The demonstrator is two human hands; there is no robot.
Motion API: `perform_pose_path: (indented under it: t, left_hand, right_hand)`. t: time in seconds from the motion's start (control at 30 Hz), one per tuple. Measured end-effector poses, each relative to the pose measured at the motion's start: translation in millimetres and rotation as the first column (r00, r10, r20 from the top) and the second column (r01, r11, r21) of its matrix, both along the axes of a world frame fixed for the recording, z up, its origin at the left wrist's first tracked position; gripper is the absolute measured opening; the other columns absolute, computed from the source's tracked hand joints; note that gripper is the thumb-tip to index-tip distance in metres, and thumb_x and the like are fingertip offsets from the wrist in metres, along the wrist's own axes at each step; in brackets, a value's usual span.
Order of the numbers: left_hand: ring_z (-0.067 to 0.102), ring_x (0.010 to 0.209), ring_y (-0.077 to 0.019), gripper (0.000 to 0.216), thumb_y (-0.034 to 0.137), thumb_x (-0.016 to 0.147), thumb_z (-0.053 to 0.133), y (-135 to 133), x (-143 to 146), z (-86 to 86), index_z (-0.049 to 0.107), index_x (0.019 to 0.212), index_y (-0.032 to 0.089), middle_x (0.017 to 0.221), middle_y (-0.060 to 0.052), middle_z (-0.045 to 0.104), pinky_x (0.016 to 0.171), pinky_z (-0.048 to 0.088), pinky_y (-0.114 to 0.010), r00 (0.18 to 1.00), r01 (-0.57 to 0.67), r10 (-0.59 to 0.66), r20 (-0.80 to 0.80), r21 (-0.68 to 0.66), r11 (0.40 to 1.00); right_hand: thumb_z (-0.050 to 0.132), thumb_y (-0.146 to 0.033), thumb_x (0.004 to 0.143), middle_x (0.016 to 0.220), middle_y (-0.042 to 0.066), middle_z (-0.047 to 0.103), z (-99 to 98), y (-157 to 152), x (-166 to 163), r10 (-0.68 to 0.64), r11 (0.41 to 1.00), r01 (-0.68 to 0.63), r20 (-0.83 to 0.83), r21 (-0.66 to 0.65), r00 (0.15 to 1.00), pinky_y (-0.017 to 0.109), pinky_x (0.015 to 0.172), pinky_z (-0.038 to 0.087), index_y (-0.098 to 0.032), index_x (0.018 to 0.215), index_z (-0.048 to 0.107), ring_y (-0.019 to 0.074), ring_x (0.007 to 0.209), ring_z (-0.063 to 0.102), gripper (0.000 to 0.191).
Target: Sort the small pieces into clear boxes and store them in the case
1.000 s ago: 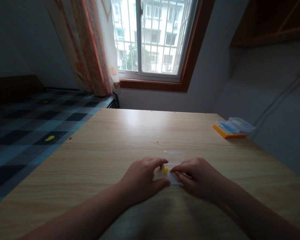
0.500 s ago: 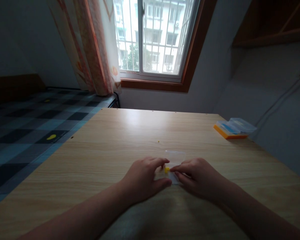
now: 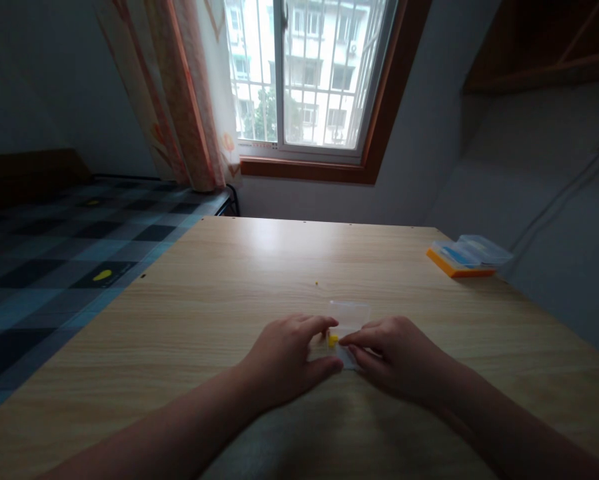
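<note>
A small clear plastic box (image 3: pixel 349 360) lies open on the wooden table, its see-through lid (image 3: pixel 350 313) folded back on the far side. Several tiny yellow pieces (image 3: pixel 333 341), too small to make out in detail, sit at its left end. My left hand (image 3: pixel 294 357) curves around that end, forefinger at the far edge and thumb at the near edge, gripping the box. From the right, the forefinger of my right hand (image 3: pixel 392 353) reaches in and its tip meets the yellow pieces. The right thumb is apart from it, over the box's right part.
Beyond the box, a tiny yellow bit (image 3: pixel 316 283) lies on the wooden table (image 3: pixel 259 267). At the right edge stands an orange-based clear container (image 3: pixel 466 257) with something blue inside. A bed with a checked cover (image 3: pixel 69 267) adjoins the left side; a window (image 3: pixel 309 73) is ahead.
Hardly anything differs. My right forefinger shifts very slightly at the yellow pieces, while my left hand and the box stay in place.
</note>
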State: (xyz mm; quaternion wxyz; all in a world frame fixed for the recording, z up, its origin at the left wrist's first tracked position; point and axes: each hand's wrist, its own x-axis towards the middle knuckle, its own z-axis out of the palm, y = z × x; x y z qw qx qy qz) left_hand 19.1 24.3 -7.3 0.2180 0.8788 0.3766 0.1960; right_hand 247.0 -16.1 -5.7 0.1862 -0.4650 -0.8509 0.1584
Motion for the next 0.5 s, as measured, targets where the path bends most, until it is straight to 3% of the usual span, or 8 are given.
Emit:
perform_pose_path:
  t: [0.5]
  left_hand:
    - [0.07, 0.088, -0.0254, 0.047, 0.04, 0.08, 0.077, 0.2, 0.0, -0.4, 0.067, 0.123, 0.025, 0.099, -0.004, 0.074, 0.084, 0.053, -0.038, 1.0, 0.008, -0.008, 0.001, 0.013, 1.0]
  right_hand:
    - [0.056, -0.022, 0.092, 0.08, 0.0, 0.075, 1.8, 0.0, -5.1, 0.006, 0.999, -0.011, 0.106, 0.042, 0.994, 0.023, 0.063, 0.035, -0.026, 0.097, 0.077, 0.0119, 0.068, 0.066, 0.022]
